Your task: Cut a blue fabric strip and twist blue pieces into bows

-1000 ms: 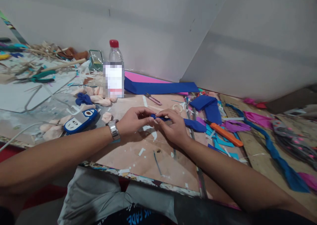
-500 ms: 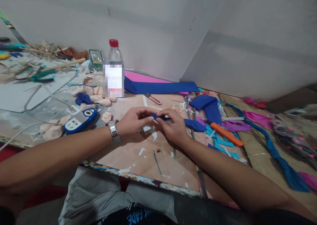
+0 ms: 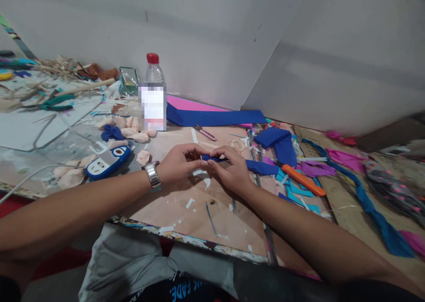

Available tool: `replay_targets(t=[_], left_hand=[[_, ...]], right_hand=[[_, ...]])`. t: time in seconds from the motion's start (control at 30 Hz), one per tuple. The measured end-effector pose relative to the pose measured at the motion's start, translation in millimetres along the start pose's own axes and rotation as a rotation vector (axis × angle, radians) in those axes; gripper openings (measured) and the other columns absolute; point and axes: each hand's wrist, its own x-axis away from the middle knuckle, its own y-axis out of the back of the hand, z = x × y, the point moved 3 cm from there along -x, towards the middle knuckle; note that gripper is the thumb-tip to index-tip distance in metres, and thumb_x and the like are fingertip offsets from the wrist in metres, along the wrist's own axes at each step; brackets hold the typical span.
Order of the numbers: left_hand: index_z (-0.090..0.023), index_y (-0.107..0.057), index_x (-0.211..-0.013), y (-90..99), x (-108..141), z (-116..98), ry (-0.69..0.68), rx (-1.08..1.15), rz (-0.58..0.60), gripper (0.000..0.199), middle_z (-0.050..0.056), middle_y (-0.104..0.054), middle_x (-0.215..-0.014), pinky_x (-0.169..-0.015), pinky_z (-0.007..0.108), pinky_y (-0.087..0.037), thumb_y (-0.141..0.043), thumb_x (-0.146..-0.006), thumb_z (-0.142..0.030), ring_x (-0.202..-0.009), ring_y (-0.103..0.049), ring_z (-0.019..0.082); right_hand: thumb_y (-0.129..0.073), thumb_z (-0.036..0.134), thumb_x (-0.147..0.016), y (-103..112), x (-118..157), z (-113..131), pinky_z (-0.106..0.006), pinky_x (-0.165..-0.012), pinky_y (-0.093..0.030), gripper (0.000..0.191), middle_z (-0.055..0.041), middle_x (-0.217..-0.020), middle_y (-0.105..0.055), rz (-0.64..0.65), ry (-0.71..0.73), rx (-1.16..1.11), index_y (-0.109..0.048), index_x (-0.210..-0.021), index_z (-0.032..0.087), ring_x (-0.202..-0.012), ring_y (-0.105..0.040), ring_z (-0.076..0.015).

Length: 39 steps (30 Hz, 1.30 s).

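Both of my hands are over the middle of the table, fingertips close together. Between them is a blue crepe-paper strip (image 3: 261, 166), its near end gathered into a small bunched roll (image 3: 206, 157). My left hand (image 3: 179, 164), below a metal wristwatch, pinches the roll between thumb and fingers. Just right of it, my right hand (image 3: 233, 168) pinches the strip beside the roll. The strip's tail runs out past the right hand toward blue scraps. Fingers partly hide the roll. Small pink-handled thread snips (image 3: 206, 133) lie behind the hands.
A red-capped bottle (image 3: 155, 74) stands at the back. A blue-and-white power strip (image 3: 108, 161) with a cable lies left, among peach paper petals (image 3: 138, 136). Wide blue paper (image 3: 219, 117) lies behind. An orange utility knife (image 3: 303, 180) rests right, amid scraps. Pliers (image 3: 55, 102) lie far left.
The bunched roll has shifted slightly left and looks a little longer between my fingertips. The strip's tail has turned slightly. My arms stay almost in place.
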Motion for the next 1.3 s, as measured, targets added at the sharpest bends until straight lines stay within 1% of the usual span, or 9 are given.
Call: replay_targets(t=[0.2,0.37,0.5,0.67,0.8,0.87,1.0,1.17,1.3], left_hand=[[-0.016,-0.074,-0.113,0.4,-0.2,-1.6,0.046,0.102,0.012,0.031,0.010,-0.077,-0.102,-0.082,0.032,-0.058,-0.075,-0.089,-0.037,-0.085,-0.071,0.016],[-0.016,-0.075,-0.119,4.3,-0.9,-5.0,0.009,0.027,-0.010,0.035,0.010,-0.075,-0.106,-0.071,0.026,-0.056,-0.072,-0.091,-0.039,-0.076,-0.065,0.013],[-0.016,-0.075,-0.117,4.3,-0.7,-4.4,0.032,0.028,-0.014,0.035,0.011,-0.075,-0.110,-0.066,0.026,-0.055,-0.072,-0.090,-0.038,-0.076,-0.065,0.014],[-0.016,-0.073,-0.117,1.0,-0.8,-0.2,0.049,0.126,-0.012,0.035,0.010,-0.076,-0.108,-0.079,0.031,-0.059,-0.074,-0.089,-0.036,-0.086,-0.070,0.016],[-0.016,-0.070,-0.108,-0.4,-0.5,1.2,0.093,0.175,-0.012,0.032,0.008,-0.075,-0.099,-0.074,0.029,-0.059,-0.077,-0.087,-0.039,-0.084,-0.072,0.016],[-0.015,-0.072,-0.106,-0.3,-0.6,1.3,0.101,0.161,0.002,0.033,0.010,-0.077,-0.100,-0.074,0.028,-0.059,-0.078,-0.087,-0.041,-0.086,-0.073,0.018],[-0.015,-0.075,-0.110,1.0,-1.6,2.1,0.071,0.132,0.012,0.035,0.012,-0.078,-0.109,-0.081,0.031,-0.060,-0.078,-0.087,-0.040,-0.093,-0.074,0.019],[-0.015,-0.077,-0.109,0.6,-1.5,1.5,0.088,0.087,0.008,0.034,0.011,-0.080,-0.102,-0.080,0.032,-0.061,-0.083,-0.082,-0.034,-0.086,-0.074,0.019],[-0.015,-0.078,-0.108,0.0,-1.1,-1.6,0.070,0.079,0.007,0.030,0.011,-0.080,-0.102,-0.082,0.033,-0.061,-0.080,-0.084,-0.032,-0.088,-0.074,0.019]], right_hand=[[-0.072,0.033,-0.093,0.4,-0.6,0.2,-0.045,-0.092,-0.048,0.011,-0.0051,-0.101,-0.078,0.016,0.021,0.026,-0.069,-0.101,0.025,-0.096,-0.070,-0.0261],[-0.068,0.028,-0.096,1.7,-1.1,3.0,-0.047,-0.096,-0.044,0.006,-0.0043,-0.103,-0.079,0.018,0.043,0.043,-0.070,-0.101,0.026,-0.099,-0.071,-0.0254],[-0.069,0.029,-0.096,2.2,-1.4,4.9,-0.047,-0.097,-0.042,0.003,-0.0034,-0.099,-0.079,0.014,0.053,0.057,-0.070,-0.095,0.026,-0.099,-0.071,-0.0259],[-0.067,0.032,-0.096,2.1,-0.9,4.6,-0.047,-0.095,-0.040,0.008,-0.0033,-0.095,-0.078,0.006,0.050,0.076,-0.068,-0.092,0.025,-0.094,-0.070,-0.0253],[-0.066,0.032,-0.097,1.9,-0.6,4.0,-0.046,-0.093,-0.040,0.009,-0.0030,-0.093,-0.077,0.004,0.046,0.081,-0.067,-0.091,0.025,-0.092,-0.069,-0.0250],[-0.066,0.030,-0.097,1.8,-0.4,3.9,-0.046,-0.094,-0.040,0.007,-0.0034,-0.094,-0.077,0.000,0.051,0.070,-0.067,-0.092,0.025,-0.093,-0.069,-0.0250],[-0.067,0.029,-0.096,1.5,0.0,4.0,-0.046,-0.094,-0.041,0.005,-0.0031,-0.094,-0.077,-0.005,0.050,0.064,-0.067,-0.093,0.025,-0.093,-0.069,-0.0248],[-0.067,0.029,-0.095,0.8,0.2,5.0,-0.045,-0.093,-0.040,0.007,-0.0032,-0.093,-0.076,-0.003,0.037,0.064,-0.066,-0.090,0.025,-0.092,-0.069,-0.0244],[-0.069,0.030,-0.094,0.8,0.2,5.0,-0.044,-0.093,-0.040,0.008,-0.0033,-0.092,-0.076,-0.002,0.029,0.052,-0.066,-0.090,0.024,-0.091,-0.069,-0.0242]])
